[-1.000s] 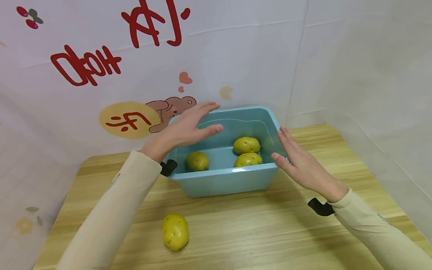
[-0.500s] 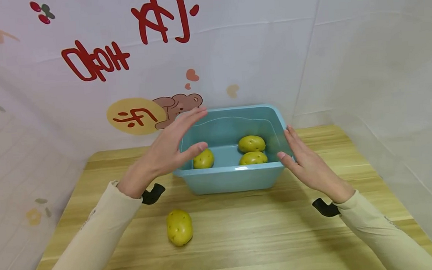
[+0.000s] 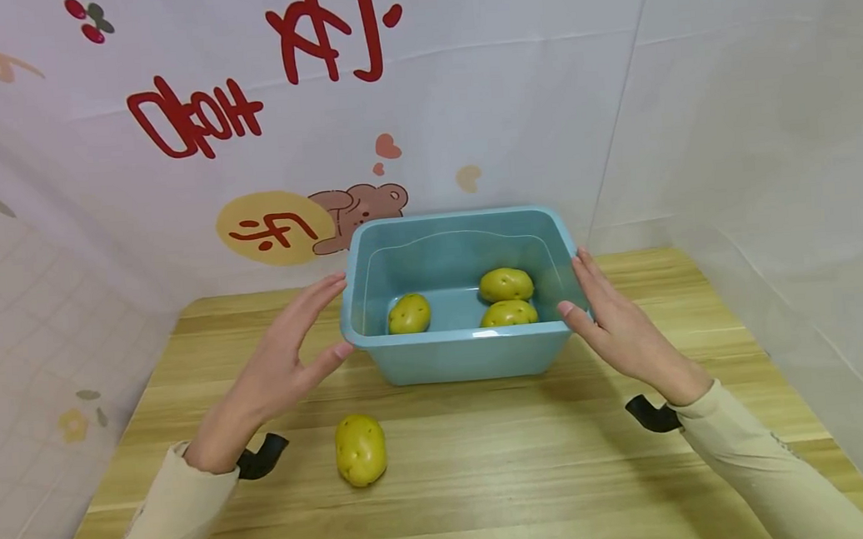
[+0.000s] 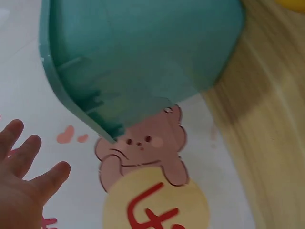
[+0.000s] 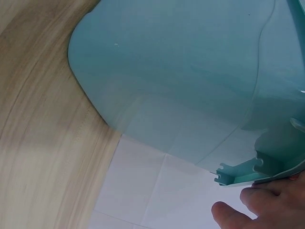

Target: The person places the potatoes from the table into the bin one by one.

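Observation:
A light blue plastic bin (image 3: 468, 357) stands at the back of the table. Inside it lie a potato (image 3: 409, 314) on the left and two more on the right, one potato (image 3: 506, 284) behind the other potato (image 3: 509, 313). My left hand (image 3: 269, 377) is beside the bin's left side with fingers and thumb spread; the left wrist view shows that hand (image 4: 28, 183) apart from the rim. On the other side my right hand (image 3: 628, 339) rests its extended fingers against the right rim, also visible in the right wrist view. One potato (image 3: 361, 451) lies on the table in front.
The wooden table (image 3: 506, 473) extends in front of the bin and to both sides. A white printed sheet (image 3: 511, 122) hangs directly behind the bin and along the sides.
My left hand has come back from above the bin to outside its left side. The right hand keeps its place at the right rim. The head view has shifted slightly.

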{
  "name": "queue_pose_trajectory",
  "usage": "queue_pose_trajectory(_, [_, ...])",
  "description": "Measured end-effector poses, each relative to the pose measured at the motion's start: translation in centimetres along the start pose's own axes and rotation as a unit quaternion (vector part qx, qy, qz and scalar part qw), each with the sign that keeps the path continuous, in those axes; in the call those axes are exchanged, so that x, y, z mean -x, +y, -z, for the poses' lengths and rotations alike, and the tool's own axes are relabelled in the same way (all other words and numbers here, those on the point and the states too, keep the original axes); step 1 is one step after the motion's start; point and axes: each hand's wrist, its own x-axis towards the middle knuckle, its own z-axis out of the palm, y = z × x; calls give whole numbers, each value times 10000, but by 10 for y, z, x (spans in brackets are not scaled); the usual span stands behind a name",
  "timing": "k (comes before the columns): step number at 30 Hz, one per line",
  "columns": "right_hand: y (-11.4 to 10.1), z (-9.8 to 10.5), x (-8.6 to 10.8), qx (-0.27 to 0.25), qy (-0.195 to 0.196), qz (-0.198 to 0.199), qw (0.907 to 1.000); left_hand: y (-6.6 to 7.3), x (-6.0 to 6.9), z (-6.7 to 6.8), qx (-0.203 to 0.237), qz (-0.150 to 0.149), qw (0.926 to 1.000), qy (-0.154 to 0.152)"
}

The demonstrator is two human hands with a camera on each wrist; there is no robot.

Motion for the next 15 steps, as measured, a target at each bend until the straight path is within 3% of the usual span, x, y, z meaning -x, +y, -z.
queue_pose_trajectory(7, [0,0,0,-2,30,-26,10000,-20,31,0,-199,632,9977,-119])
queue_pose_trajectory(15, [2,0,0,-1,30,-93,10000,-36,57,-5,-289,877,9927,-775])
